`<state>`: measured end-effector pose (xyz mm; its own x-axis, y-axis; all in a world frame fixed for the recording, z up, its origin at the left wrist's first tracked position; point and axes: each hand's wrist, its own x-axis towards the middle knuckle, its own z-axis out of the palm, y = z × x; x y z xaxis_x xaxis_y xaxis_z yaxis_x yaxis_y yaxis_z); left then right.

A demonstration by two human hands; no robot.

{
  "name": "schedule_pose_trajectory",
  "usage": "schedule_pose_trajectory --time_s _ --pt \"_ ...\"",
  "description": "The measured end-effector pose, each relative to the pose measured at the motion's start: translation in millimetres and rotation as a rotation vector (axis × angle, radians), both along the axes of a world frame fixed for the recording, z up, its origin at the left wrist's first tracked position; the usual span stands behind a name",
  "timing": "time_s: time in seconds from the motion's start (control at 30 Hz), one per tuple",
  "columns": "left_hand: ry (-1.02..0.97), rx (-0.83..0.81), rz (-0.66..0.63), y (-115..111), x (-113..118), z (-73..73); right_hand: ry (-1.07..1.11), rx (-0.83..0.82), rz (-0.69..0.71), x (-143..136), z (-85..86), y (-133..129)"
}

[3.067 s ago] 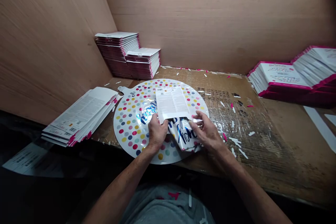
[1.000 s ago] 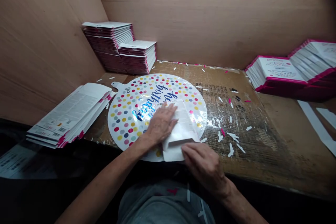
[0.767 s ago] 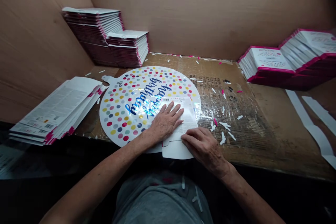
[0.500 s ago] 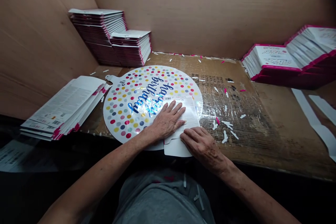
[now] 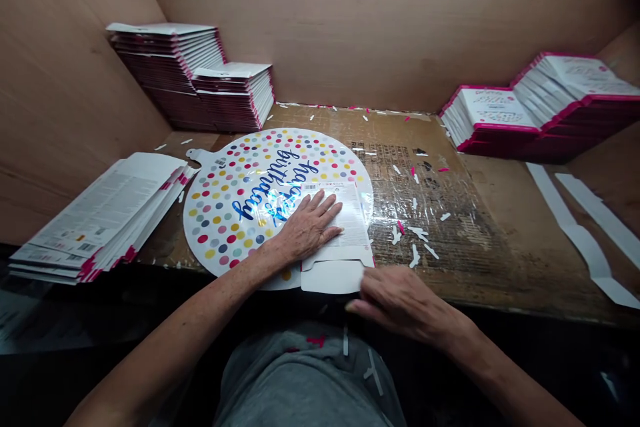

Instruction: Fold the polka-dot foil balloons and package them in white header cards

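Observation:
A round white foil balloon point(image 5: 225, 187) with coloured dots and blue "happy birthday" lettering lies flat in front of me. On its lower right part rests a white printed card sleeve point(image 5: 350, 213), its text side up and a plain flap point(image 5: 333, 277) pointing toward me past the table edge. My left hand point(image 5: 313, 227) lies flat on the sleeve, fingers spread. Just off the flap's right corner is my right hand point(image 5: 400, 297), blurred, its fingers bent and the thumb apart from them. Nothing shows in it.
A fanned pile of printed sleeves point(image 5: 95, 213) lies at the left. Folded sleeves stand stacked at the back left point(image 5: 230, 97) and back right point(image 5: 500, 117). White and pink paper scraps point(image 5: 417, 233) litter the cardboard surface point(image 5: 460, 227). White strips point(image 5: 580, 233) lie at the right.
My right hand has come off the sleeve's right edge and moved down toward me, uncovering the flap. The left hand stays pressed on the sleeve. The view has shifted slightly.

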<state>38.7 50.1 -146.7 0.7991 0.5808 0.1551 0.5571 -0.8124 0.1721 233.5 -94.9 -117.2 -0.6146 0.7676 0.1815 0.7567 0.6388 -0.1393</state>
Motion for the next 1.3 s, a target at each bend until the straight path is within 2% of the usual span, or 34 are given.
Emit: schedule_pose_trajectory --time_s 0.1,0.2,0.27,0.33,0.4,0.47,0.57,0.67,0.73,0.8,0.87,0.93,1.0,1.13,1.2,1.3 --pt "-0.040 0.007 -0.032 2 2 1.9 0.147 0.137 -0.078 14 -4.7 -20" --pt "-0.178 0.007 0.009 -9 -4 8.3 0.132 0.274 -0.083 7 -19.9 -19" --pt "-0.300 -0.002 0.005 -26 -15 13.2 0.101 0.307 -0.056 -2 -30.7 -15" --pt "-0.366 -0.028 -0.070 -49 -31 15.6 0.105 0.329 -0.057 -6 -38.4 -13" --pt "-0.369 -0.059 -0.131 -71 -46 14.3 0.122 0.340 -0.060 -7 -41.3 -13" --pt "-0.377 -0.073 -0.117 -88 -56 10.5 0.154 0.340 -0.051 -7 -39.4 -13" --pt "-0.431 -0.075 -0.019 -99 -53 5.8 0.262 0.242 -0.114 -10 -31.3 -7" --pt "-0.458 -0.064 0.197 -97 -37 4.1 0.405 0.052 -0.295 -16 -23.8 6" --pt "-0.481 -0.041 0.365 -93 -28 2.8 0.461 0.015 -0.401 -20 -21.4 15" --pt "-0.515 -0.050 0.452 -90 -24 1.6 0.475 0.028 -0.410 -21 -20.8 21" --pt "-0.537 -0.103 0.430 -88 -27 1.4 0.486 0.012 -0.353 -20 -20.6 23" --pt "-0.542 -0.146 0.342 -89 -34 2.2 0.491 0.000 -0.297 -17 -20.1 21" --pt "-0.520 -0.149 0.240 -91 -40 2.4 0.436 0.069 -0.237 -15 -19.6 17" --pt "-0.518 0.028 0.100 -99 -43 -2.5 0.227 0.245 -0.081 -16 -20.5 5" --pt "-0.541 0.106 0.086 -102 -41 -5.2 0.197 0.245 -0.082 -17 -21.6 1" --pt "-0.532 0.047 0.174 -102 -36 -5.3 0.226 0.108 -0.216 -20 -21.5 4"
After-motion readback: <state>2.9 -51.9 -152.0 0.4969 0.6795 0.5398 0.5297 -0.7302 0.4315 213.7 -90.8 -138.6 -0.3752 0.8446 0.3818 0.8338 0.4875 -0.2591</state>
